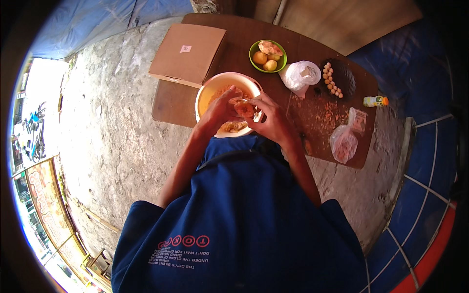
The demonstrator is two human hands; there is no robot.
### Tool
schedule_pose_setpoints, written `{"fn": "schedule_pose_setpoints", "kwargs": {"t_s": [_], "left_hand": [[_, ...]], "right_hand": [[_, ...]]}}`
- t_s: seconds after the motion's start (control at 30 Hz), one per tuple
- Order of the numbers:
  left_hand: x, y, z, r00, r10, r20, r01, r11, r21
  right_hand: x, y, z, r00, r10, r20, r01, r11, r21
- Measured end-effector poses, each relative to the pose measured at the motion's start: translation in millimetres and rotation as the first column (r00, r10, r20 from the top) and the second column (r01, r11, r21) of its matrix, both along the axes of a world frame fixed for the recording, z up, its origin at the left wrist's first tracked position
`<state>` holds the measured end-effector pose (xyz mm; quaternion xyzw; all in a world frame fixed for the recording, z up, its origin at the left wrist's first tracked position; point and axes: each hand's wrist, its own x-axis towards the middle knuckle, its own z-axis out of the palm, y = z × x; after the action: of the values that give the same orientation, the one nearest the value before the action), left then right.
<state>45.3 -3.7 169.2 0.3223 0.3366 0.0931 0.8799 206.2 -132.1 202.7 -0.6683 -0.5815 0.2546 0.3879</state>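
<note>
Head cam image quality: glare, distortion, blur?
Head view: daylight burns out the left edge around the motorcycle; head view: fisheye bows the banner, with black vignetting in the corners; head view: the orange-red piece between left hand and right hand is too small for fine detail, any blur there uncertain.

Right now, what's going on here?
A person's left hand and right hand are handling an orange piece over a tub; I can't tell exactly what it is. More bits lie in the tub. Beyond it, a box, a green bowl of fruit and a white bag are on the table.
</note>
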Motion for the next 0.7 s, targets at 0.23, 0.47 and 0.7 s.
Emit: {"fn": "schedule_pose_setpoints", "kwargs": {"t_s": [0.23, 0.47, 0.7], "left_hand": [[10.0, -6.8, 10.8, 0.925, 0.097, 0.368, 0.137, 0.817, -0.560], [12.5, 1.5, 9.5, 0.963, 0.063, 0.261, 0.110, 0.794, -0.598], [12.9, 0.5, 2.9, 0.972, 0.113, 0.206, -0.010, 0.896, -0.445]], "right_hand": [[-4.8, 8.4, 24.4, 0.995, 0.082, -0.052, -0.077, 0.992, 0.100], [-7.6, 10.4, 43.3, 0.974, 0.116, 0.196, -0.133, 0.988, 0.077], [-11.6, 7.8, 50.8, 0.981, 0.075, 0.181, -0.094, 0.991, 0.097]]}}
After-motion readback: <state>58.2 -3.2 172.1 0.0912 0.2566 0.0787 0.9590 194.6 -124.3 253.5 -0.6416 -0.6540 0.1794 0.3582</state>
